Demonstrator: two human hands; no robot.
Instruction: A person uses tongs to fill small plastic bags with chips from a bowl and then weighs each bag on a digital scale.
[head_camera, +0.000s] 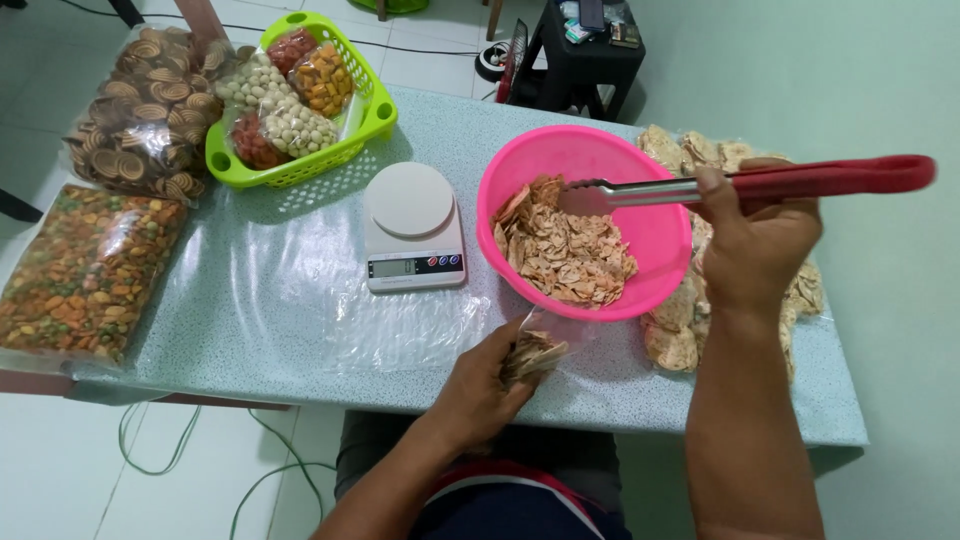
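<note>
Now our right hand (755, 245) grips red-handled tongs (700, 185), tips nearly shut above the crackers (565, 255) in the pink bowl (660, 240); our left hand (485, 380) curls tight around a small cracker bag (535, 350).

On the desk (300, 290) the kitchen scale (412, 228) stands near the middle, with the bowl (660, 240) of chips just to its right. Behind the scale to the left sits the basket (375, 110), holding small packets of snacks. Left of the basket lies a bag of spiral crackers (140, 110), and in front of that bag, at the desk's left end, a bag of mixed nuts (85, 270). A large bag of chips (680, 330) lies right of and partly under the bowl. The tongs (760, 183), in the right hand (755, 245), reach into the bowl from the right. The left hand (480, 385) holds a small bag of chips (535, 352) at the near edge, before the bowl
</note>
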